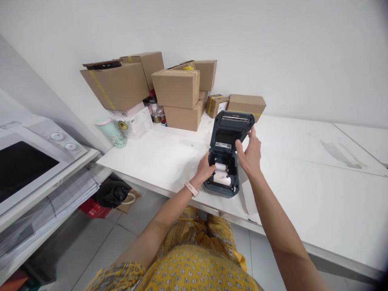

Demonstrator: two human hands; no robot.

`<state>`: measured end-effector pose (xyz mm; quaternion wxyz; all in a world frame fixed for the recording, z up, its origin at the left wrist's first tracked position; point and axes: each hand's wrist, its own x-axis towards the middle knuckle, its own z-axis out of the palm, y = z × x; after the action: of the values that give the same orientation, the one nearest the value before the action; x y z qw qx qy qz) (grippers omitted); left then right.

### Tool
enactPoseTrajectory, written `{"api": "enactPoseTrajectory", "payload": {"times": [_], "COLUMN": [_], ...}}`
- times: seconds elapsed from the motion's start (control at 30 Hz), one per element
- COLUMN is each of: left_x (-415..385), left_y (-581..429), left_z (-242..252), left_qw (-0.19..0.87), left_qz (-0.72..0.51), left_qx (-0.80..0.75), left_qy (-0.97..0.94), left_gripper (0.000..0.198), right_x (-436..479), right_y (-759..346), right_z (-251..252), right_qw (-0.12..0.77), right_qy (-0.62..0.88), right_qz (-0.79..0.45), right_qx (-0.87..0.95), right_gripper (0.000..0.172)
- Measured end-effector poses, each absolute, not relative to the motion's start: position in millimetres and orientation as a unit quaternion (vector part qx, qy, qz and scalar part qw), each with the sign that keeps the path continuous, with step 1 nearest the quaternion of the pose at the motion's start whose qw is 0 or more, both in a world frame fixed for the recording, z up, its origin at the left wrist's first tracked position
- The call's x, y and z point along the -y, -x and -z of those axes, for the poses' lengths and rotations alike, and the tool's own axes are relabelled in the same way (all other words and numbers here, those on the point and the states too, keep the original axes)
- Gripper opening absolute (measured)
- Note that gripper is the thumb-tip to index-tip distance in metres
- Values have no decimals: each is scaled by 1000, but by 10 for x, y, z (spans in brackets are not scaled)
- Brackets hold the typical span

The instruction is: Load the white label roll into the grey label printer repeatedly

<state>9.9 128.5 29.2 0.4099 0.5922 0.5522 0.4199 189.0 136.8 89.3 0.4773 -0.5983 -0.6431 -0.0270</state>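
A dark label printer [220,189] stands on the white table with its lid [230,125] raised. White rolls of label paper [222,178] lie inside the open body. My left hand [205,168] grips the left wall of the body, its thumb reaching over the rim beside the rolls. At the right edge of the raised lid, my right hand [251,154] has its fingertips behind the lid and its thumb in front. Those fingers are partly hidden by the lid.
Cardboard boxes [176,89] are stacked along the wall on the table [303,169]. A mint-green tumbler [112,132] stands near the left end. Left of the table, a microwave [33,157] sits on a shelf. White paper [249,196] lies right of the printer.
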Motion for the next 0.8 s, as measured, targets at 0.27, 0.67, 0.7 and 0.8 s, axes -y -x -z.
{"api": "enactPoseTrajectory", "payload": {"times": [0.27, 0.67, 0.7, 0.8], "left_x": [-1290, -1268, -1265, -1249], "left_y": [-94, -53, -52, -53], "left_z": [-287, -278, -282, -293], "left_qw": [384, 350, 347, 350], "left_qz": [-375, -375, -373, -366], "left_qx": [-584, -583, -585, -588], "left_qy": [-609, -630, -632, -631], "left_gripper": [79, 88, 88, 84], "right_x": [-1422, -1691, -1671, -1521], "right_y": [-1721, -1588, -1635, -1920], "right_z": [-673, -638, -679, -857], "right_qw": [14, -32, -2, 87], "right_qy": [543, 498, 488, 451], "right_qz": [-11, -171, -185, -226], "right_qx": [839, 850, 853, 859], "right_gripper": [37, 38, 38, 45]}}
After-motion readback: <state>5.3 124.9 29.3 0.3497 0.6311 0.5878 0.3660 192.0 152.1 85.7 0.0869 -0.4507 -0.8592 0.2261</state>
